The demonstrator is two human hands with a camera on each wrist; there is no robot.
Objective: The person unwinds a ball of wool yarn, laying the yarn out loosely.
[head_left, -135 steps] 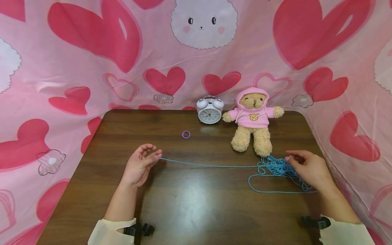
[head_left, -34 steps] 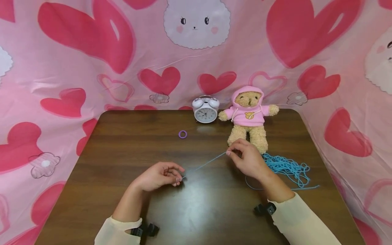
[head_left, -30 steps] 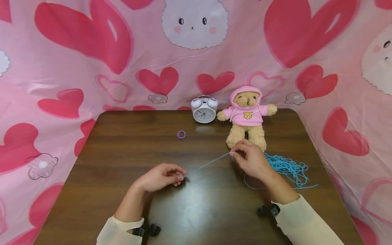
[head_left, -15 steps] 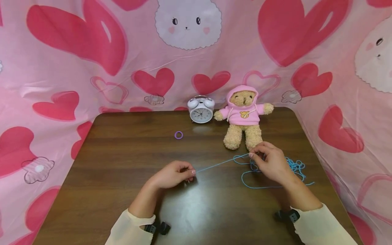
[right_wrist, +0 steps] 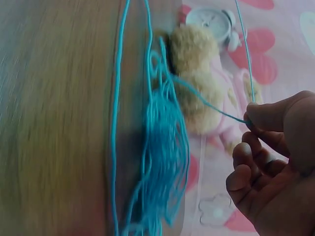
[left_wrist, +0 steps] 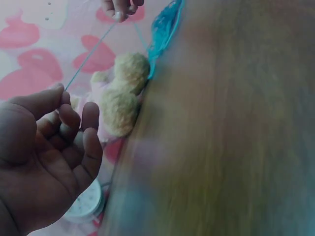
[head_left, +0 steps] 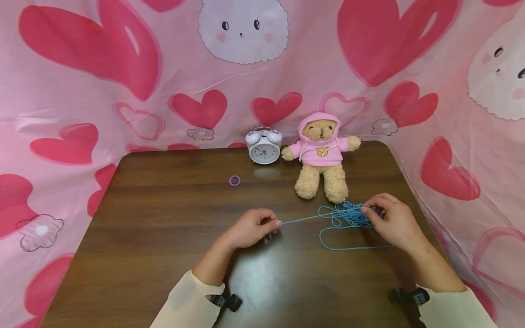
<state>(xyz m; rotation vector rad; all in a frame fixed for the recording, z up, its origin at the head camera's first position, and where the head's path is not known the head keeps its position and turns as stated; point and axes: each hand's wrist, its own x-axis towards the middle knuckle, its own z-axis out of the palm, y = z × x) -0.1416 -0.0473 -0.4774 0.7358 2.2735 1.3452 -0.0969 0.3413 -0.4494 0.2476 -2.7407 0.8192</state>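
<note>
A thin blue cord lies in a loose tangled pile on the right of the table, one long loop spreading toward the near side. My left hand pinches the cord between thumb and forefinger, left of the pile. My right hand is above the pile's right part and hides some of it. In the right wrist view, its thumb and forefinger pinch the cord where the strand rising from the tangle meets the stretch leading to the left hand. That stretch runs straight between both hands in the left wrist view.
Just behind the pile, a teddy bear in a pink hoodie sits on the brown wooden table. A white twin-bell alarm clock stands left of it. Nearer, a purple ring lies flat. Pink heart-patterned cloth hangs around the table.
Over the last second my right hand has moved right along the cord, back over the pile, lengthening the straight stretch. My left hand has followed rightward, still pinching. The head view has shifted slightly.
</note>
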